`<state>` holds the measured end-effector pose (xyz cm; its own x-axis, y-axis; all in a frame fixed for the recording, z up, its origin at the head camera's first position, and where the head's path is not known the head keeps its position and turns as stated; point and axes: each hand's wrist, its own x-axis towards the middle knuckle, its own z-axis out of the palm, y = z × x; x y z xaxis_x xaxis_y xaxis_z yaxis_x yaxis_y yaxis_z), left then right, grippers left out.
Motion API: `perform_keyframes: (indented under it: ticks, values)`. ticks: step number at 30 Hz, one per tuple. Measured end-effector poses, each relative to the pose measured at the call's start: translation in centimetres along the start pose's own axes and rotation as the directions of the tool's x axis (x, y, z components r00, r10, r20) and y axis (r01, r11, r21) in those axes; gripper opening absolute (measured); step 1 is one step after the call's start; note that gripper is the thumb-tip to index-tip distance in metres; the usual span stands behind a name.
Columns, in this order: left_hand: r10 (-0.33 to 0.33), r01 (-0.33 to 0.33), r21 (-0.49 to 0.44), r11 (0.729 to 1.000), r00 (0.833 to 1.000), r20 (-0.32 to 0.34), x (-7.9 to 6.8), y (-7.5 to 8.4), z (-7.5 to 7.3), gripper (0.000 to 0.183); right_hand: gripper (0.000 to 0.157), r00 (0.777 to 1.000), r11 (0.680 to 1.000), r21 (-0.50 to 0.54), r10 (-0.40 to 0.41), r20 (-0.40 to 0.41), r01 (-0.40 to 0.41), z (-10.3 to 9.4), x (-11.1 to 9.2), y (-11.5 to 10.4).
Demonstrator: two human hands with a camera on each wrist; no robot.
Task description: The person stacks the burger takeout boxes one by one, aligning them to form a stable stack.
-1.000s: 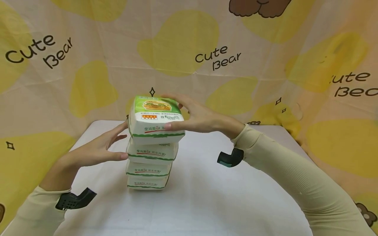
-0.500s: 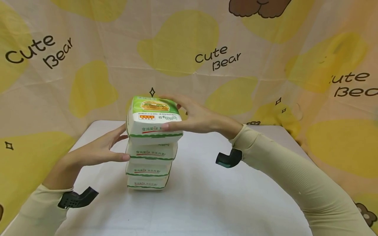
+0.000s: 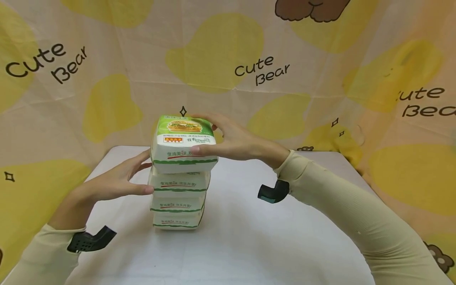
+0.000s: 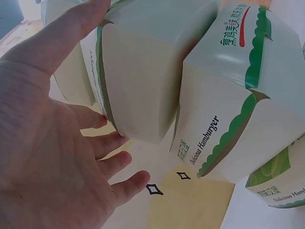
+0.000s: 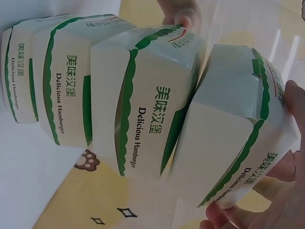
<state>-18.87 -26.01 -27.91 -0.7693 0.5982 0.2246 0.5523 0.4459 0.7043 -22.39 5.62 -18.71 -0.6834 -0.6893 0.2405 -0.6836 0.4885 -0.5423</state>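
Several white-and-green hamburger boxes (image 3: 178, 206) stand stacked on the white table. The top box (image 3: 185, 154) has a burger picture on its lid and overhangs the one below to the right. My right hand (image 3: 236, 142) grips it from the right, thumb on the front face and fingers behind; in the right wrist view, fingertips (image 5: 214, 214) lie along its rear edge. On the stack's left, my left hand (image 3: 114, 180) has its fingers spread and relaxed. Its thumb tip is right at the left edge of the second box from the top (image 4: 138, 71).
The white table (image 3: 256, 237) stretches to the right and in front of the stack. Behind it hangs a backdrop cloth (image 3: 213, 51) with yellow patches and "Cute Bear" lettering. Black wrist straps (image 3: 90, 239) sit on both sleeves.
The top box has slid left over the stack, with my right hand moving along with it. My left hand stays near the stack's left side, and the lower boxes hardly shift.
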Motion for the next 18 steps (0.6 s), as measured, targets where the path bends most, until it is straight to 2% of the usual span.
perform_keyframes:
  ticks: [10,18]
  values:
    - [0.001,-0.001,0.011,1.000,1.000,-0.002,-0.30,-0.14,-0.20,0.101,0.076,1.000,1.000,0.004,-0.009,-0.028,0.009,0.32,0.45,-0.43]
    - [-0.016,0.016,0.009,1.000,1.000,0.009,-0.49,0.00,-0.32,0.102,0.078,1.000,1.000,-0.030,0.008,0.001,-0.008,0.51,0.54,-0.37]
